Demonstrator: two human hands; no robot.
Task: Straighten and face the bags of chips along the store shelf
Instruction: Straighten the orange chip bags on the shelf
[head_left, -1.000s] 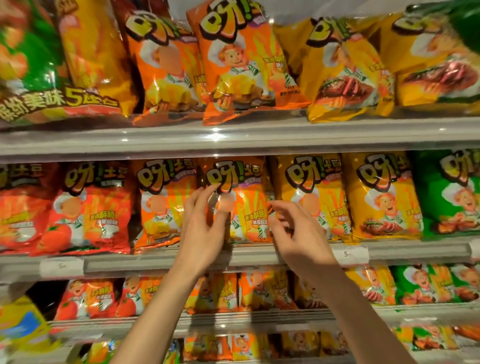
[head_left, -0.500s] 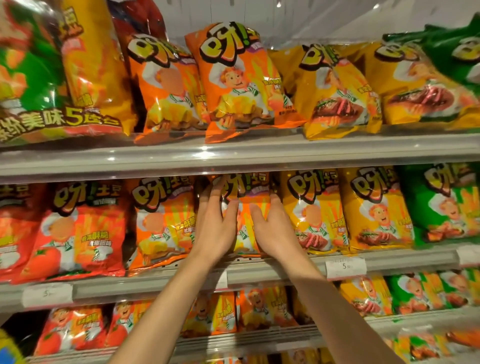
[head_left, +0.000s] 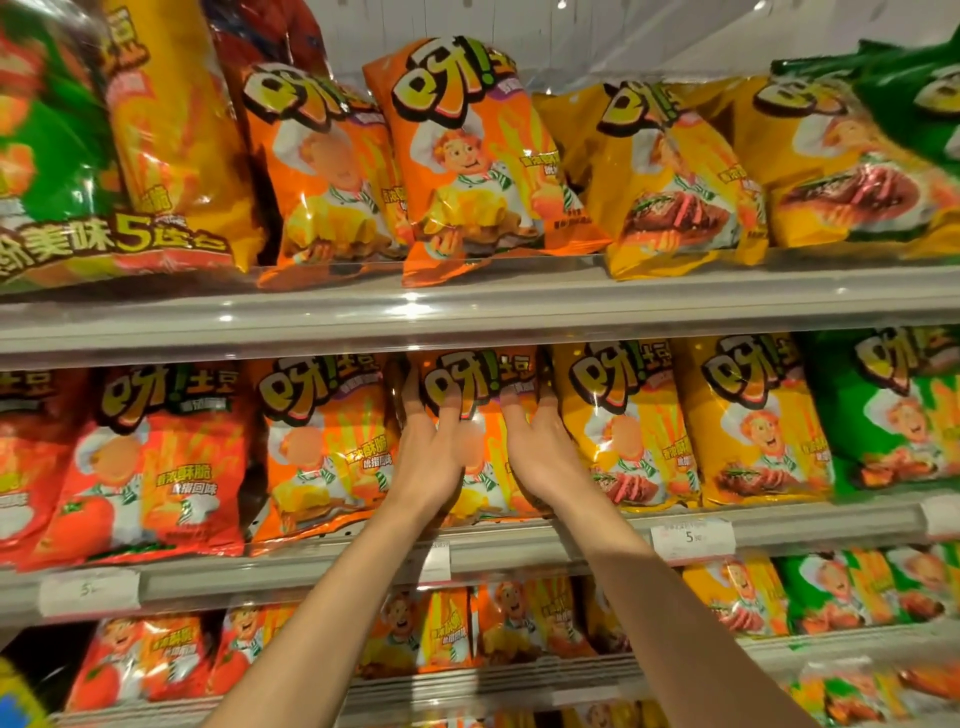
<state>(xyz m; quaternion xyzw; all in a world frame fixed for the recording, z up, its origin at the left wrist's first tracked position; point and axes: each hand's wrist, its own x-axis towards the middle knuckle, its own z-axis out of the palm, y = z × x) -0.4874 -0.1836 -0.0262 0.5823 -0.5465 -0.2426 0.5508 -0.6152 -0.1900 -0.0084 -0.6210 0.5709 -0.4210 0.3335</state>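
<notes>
While it stands upright on the middle shelf (head_left: 519, 545), the orange bag (head_left: 480, 441) shows its cartoon chef and yellow logo face-out, glossy and creased. Both hands press flat on its front: the left hand (head_left: 428, 452) with straight fingers reaching the top left edge, the right hand (head_left: 537, 447) likewise at the top right, neither curled round it. On that shelf I count eight bags: three red, two orange, two yellow, one green.

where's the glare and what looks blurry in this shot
Head view: glare spots on the upper shelf edge; the green bag at far left is smeared; wide-angle bending at the corners; both hands, left hand and right hand, are fairly sharp.
</notes>
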